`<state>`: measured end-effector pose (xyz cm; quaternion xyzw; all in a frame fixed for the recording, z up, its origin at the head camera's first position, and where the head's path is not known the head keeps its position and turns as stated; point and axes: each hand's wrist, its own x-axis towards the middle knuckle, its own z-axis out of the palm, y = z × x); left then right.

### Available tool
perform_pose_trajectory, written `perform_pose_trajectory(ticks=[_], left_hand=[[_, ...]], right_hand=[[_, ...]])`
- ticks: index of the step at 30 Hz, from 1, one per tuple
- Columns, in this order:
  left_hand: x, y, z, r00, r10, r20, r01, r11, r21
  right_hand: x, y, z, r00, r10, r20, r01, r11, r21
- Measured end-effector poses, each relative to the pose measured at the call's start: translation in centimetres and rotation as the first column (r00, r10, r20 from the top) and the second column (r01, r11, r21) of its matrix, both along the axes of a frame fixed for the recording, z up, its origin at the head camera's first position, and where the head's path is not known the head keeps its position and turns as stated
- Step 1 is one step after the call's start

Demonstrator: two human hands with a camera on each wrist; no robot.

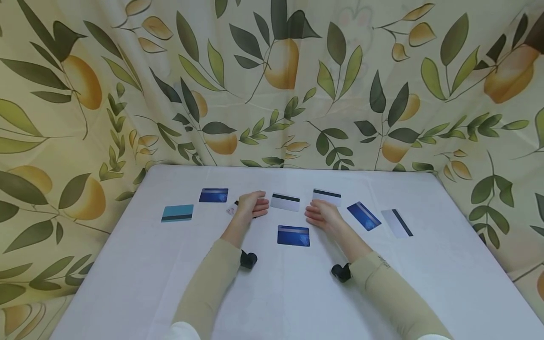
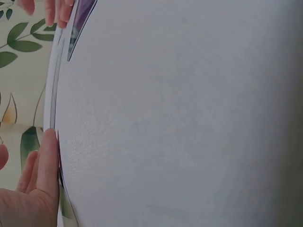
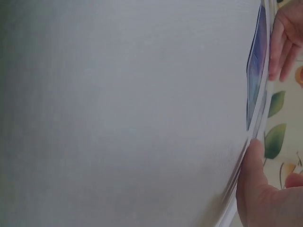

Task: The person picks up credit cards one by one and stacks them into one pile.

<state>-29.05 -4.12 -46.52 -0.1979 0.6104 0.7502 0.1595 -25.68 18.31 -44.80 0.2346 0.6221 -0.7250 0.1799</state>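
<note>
In the head view, my left hand (image 1: pixel 252 206) lies over a card (image 1: pixel 231 209) with a pale floral face, hiding most of it. Its fingers are relaxed and point to the right. My right hand (image 1: pixel 324 214) is level with it across a gap, fingers pointing left, right at the lower edge of a white card with a black stripe (image 1: pixel 327 196). Between the two hands lies another white striped card (image 1: pixel 285 202). Nearer to me is a blue card (image 1: pixel 293 235). The left wrist view shows my left hand (image 2: pixel 35 182) low over the tabletop, fingers extended.
On the white-covered table (image 1: pixel 272 293), a blue card (image 1: pixel 213 195) and a teal card (image 1: pixel 177 213) lie at left. A tilted blue card (image 1: pixel 363 216) and a white card (image 1: pixel 395 224) lie at right. A leaf-and-fruit patterned curtain (image 1: pixel 272 113) hangs behind the table.
</note>
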Motion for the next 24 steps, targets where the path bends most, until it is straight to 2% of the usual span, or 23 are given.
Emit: perform_pose_trajectory(ticks=[10, 24], left_hand=[[-0.11, 0.01, -0.35, 1.0, -0.029, 0.007, 0.029, 0.999, 0.023], [0.34, 0.23, 0.11, 0.999, -0.029, 0.02, 0.029, 0.999, 0.02]], right_hand=[[0.0, -0.63, -0.2, 1.0, -0.016, -0.006, 0.015, 0.99, -0.142], [-0.18, -0.98, -0.57, 1.0, 0.018, -0.011, -0.02, 0.977, -0.21]])
